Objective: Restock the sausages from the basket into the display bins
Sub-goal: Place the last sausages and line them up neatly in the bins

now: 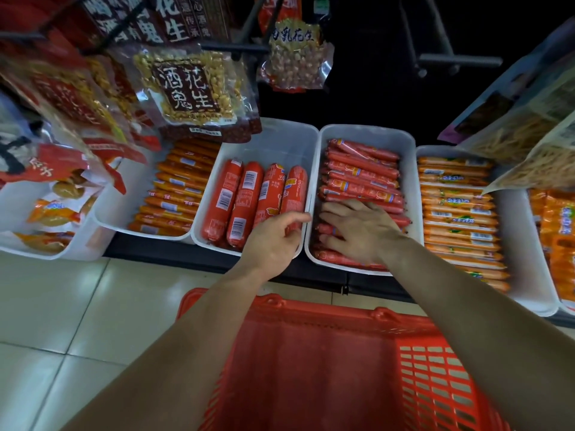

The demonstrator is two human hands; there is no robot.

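Closest to me, the red basket (435,387) sits below both forearms. My left hand (273,241) seems to curl round the rightmost fat sausage (295,194) in its white bin (273,141). My right hand (357,231) lies spread flat on thin sausages (361,178) filling the next bin (367,132) just beside it.

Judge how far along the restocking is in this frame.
Mostly done: the visible part of the basket shows no sausages, and the thin-sausage bin is full. In hand: the right hand presses flat on the thin sausages; the left hand curls round the rightmost fat sausage. Left: settling both; the fat-sausage bin has room behind.
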